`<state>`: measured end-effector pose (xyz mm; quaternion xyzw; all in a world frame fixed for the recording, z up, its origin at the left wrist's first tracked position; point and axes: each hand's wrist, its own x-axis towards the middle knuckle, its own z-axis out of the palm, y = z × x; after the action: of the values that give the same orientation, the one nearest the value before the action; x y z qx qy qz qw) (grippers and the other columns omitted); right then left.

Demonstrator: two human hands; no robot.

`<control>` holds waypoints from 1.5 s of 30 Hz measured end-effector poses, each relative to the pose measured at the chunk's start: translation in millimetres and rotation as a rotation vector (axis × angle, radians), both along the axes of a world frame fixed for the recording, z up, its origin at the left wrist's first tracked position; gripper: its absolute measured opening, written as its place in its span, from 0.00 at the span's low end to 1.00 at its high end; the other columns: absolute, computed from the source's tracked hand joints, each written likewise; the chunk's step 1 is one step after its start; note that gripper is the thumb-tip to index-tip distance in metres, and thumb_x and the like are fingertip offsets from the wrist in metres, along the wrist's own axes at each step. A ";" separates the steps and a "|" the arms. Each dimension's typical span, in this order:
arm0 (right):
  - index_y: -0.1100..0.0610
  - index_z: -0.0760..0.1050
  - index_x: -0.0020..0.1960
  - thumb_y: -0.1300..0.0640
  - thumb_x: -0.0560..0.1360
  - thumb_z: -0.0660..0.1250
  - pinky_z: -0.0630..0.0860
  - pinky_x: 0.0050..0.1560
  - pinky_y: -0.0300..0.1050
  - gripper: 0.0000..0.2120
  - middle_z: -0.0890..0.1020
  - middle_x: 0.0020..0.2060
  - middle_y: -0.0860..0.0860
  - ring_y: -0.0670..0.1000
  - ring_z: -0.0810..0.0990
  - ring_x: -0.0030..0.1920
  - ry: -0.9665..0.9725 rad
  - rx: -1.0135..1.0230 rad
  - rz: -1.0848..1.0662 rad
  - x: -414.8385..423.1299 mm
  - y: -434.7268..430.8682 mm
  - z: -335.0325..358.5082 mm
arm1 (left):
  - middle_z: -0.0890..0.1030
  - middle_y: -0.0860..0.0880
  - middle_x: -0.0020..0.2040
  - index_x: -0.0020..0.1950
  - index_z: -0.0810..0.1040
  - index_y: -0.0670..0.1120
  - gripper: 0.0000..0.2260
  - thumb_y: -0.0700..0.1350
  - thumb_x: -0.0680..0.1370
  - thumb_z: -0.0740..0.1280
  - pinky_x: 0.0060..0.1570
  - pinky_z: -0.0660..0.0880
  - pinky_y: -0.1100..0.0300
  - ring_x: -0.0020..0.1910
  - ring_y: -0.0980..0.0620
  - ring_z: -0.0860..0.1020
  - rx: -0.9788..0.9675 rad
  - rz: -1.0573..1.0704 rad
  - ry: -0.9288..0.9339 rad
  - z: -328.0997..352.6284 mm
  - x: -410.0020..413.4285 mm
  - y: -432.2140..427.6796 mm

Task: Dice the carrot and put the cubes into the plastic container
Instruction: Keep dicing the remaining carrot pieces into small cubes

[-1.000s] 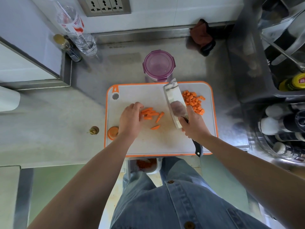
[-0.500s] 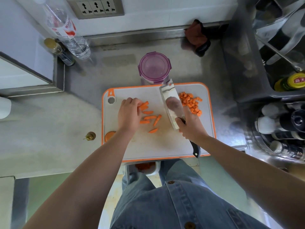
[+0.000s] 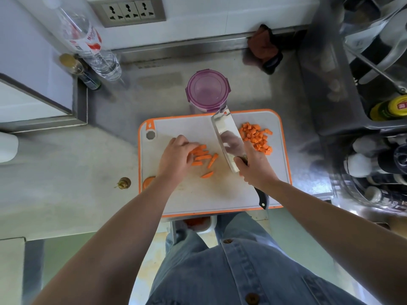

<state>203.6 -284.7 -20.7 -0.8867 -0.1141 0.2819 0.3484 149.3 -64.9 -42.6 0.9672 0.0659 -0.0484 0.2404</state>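
The carrot now lies in two lots on the cutting board [image 3: 198, 194]: a few loose carrot sticks [image 3: 202, 156] near its middle and a heap of finished cubes [image 3: 256, 137] toward its far right corner. The plastic container [image 3: 207, 91] stands just beyond the board's far edge, its purple lid on. The left hand [image 3: 176, 155] curls its fingers down over the near ends of the sticks. The right hand [image 3: 255, 170] grips the knife [image 3: 226, 139] where blade meets handle, the blade raised between sticks and cubes. Those sticks look light, stiff and a bit damp, likely to roll or skid, so I'd bunch them side by side and pin them from above, fingertips tucked back. Compared with a second ago, the left hand has crept farther over the sticks and drawn them closer together, while the knife has barely shifted.
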 end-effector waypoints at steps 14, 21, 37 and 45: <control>0.59 0.65 0.60 0.60 0.79 0.58 0.66 0.23 0.43 0.11 0.74 0.28 0.51 0.51 0.74 0.26 -0.146 -0.067 0.064 -11.2 5.8 -10.3 | 0.78 0.47 0.49 0.53 0.79 0.44 0.09 0.47 0.76 0.70 0.48 0.73 0.59 0.50 0.49 0.76 0.052 0.127 0.117 1.8 -29.0 0.3; 0.59 0.66 0.59 0.62 0.79 0.59 0.67 0.23 0.40 0.09 0.74 0.29 0.50 0.47 0.73 0.26 -0.127 -0.066 0.064 -26.0 0.6 -5.2 | 0.78 0.49 0.51 0.54 0.78 0.47 0.10 0.50 0.76 0.69 0.45 0.68 0.61 0.53 0.50 0.75 0.082 0.119 0.101 4.4 -23.0 -18.5; 0.57 0.63 0.53 0.61 0.79 0.59 0.67 0.27 0.47 0.05 0.73 0.28 0.52 0.52 0.72 0.28 -0.127 -0.113 0.081 -54.9 -5.8 1.8 | 0.74 0.49 0.54 0.54 0.76 0.47 0.10 0.51 0.78 0.65 0.46 0.71 0.55 0.55 0.49 0.73 0.196 -0.120 0.114 4.5 -37.2 -33.2; 0.54 0.61 0.51 0.59 0.79 0.59 0.69 0.28 0.48 0.06 0.75 0.30 0.53 0.52 0.74 0.29 -0.090 -0.156 0.079 -62.2 -14.9 5.6 | 0.74 0.49 0.56 0.58 0.74 0.47 0.13 0.52 0.77 0.66 0.45 0.72 0.56 0.56 0.49 0.73 0.214 -0.097 0.089 6.2 -36.2 -37.3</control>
<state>141.5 -299.7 -15.1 -0.9176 -0.1424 0.2633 0.2615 113.1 -102.2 -36.4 0.9863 0.0346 -0.0955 0.1300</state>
